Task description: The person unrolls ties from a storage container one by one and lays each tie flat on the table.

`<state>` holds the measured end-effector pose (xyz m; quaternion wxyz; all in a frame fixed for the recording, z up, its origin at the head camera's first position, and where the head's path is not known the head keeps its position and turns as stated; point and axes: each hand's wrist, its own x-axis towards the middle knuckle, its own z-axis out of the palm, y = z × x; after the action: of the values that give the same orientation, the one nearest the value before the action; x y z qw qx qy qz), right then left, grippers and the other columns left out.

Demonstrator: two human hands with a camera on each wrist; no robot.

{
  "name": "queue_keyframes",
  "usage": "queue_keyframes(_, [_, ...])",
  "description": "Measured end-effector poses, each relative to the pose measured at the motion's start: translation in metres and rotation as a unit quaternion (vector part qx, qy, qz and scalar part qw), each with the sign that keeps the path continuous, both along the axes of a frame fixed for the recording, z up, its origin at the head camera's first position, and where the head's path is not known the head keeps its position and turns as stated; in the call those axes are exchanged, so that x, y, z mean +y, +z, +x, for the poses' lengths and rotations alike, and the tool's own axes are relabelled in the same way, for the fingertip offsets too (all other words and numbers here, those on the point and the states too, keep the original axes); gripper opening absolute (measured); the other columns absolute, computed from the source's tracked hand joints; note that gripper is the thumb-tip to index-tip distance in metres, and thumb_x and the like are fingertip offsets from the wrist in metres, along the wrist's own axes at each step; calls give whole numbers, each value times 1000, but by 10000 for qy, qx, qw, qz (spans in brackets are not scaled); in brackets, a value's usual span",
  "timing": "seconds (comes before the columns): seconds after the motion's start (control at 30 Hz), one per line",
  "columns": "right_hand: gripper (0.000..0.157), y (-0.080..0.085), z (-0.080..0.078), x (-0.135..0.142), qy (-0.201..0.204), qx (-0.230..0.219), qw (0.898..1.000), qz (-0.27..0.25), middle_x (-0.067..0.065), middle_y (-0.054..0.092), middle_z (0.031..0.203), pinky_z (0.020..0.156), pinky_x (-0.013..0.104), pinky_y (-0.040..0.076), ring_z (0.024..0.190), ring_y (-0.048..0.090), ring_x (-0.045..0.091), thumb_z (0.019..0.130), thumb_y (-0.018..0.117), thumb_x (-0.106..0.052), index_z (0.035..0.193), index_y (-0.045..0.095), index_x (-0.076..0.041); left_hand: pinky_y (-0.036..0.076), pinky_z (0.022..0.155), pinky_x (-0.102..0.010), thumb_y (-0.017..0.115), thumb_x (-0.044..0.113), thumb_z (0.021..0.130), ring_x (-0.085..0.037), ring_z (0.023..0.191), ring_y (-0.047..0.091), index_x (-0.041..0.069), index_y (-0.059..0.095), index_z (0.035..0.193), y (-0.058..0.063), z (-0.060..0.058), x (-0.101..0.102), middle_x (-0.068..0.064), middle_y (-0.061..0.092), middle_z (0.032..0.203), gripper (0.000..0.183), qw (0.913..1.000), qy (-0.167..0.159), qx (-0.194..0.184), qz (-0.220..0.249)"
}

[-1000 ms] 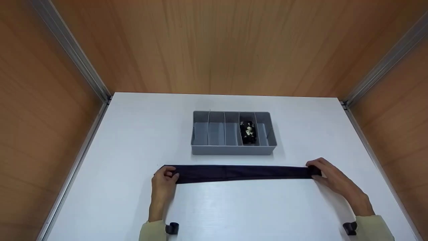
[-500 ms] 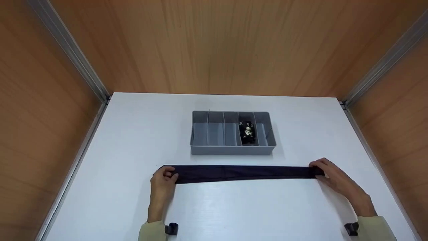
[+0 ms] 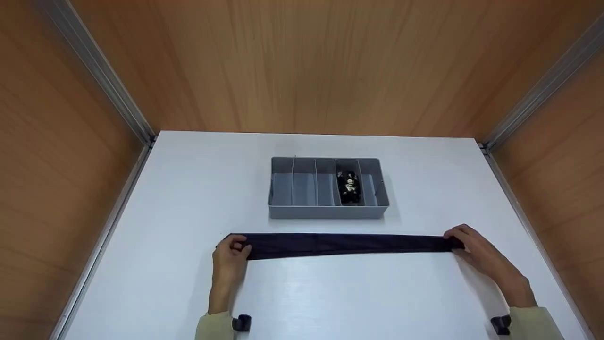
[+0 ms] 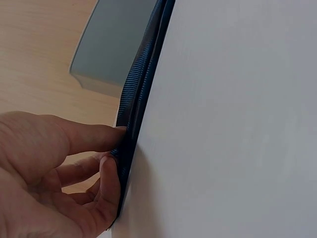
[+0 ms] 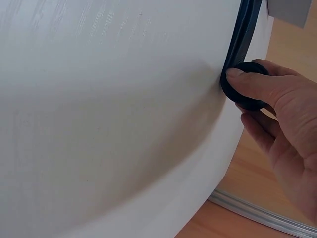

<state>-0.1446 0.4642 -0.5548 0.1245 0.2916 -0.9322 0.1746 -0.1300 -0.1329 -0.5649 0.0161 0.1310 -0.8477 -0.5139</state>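
A dark navy necktie [image 3: 339, 243] lies stretched from left to right over the white table, its broader end at the left. My left hand [image 3: 229, 264] pinches that broader end with bent fingers; ribbed cloth of the necktie [image 4: 141, 79] shows in the left wrist view. At the narrower end, my right hand [image 3: 486, 259] grips a small round roll of the necktie [image 5: 254, 68] between thumb and fingers. Behind the necktie stands a grey divided tray [image 3: 325, 212]. A black roll with a pale gold pattern [image 3: 349, 187] sits in its second compartment from the right.
Wood-grain panels [image 3: 302, 66] close off the back and both sides of the white table [image 3: 302, 293], with metal rails at the corners. Small black devices [image 3: 242, 323] are worn at both wrists.
My right hand has slid to the right with the rolled end, and the flat stretch of necktie has grown longer. My left hand has stayed almost still.
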Motion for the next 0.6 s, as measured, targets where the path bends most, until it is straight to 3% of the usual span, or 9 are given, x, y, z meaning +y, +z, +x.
queue_keyframes(0.6, [54, -1, 3, 14, -177, -22, 9998, 41, 8, 64, 108, 94, 2, 28, 100, 62, 25, 64, 87, 19, 108, 68, -7, 47, 70, -26, 71, 0, 94, -21, 84, 59, -4, 68, 115, 1, 1, 1, -12, 60, 96, 21, 10000, 59, -20, -18])
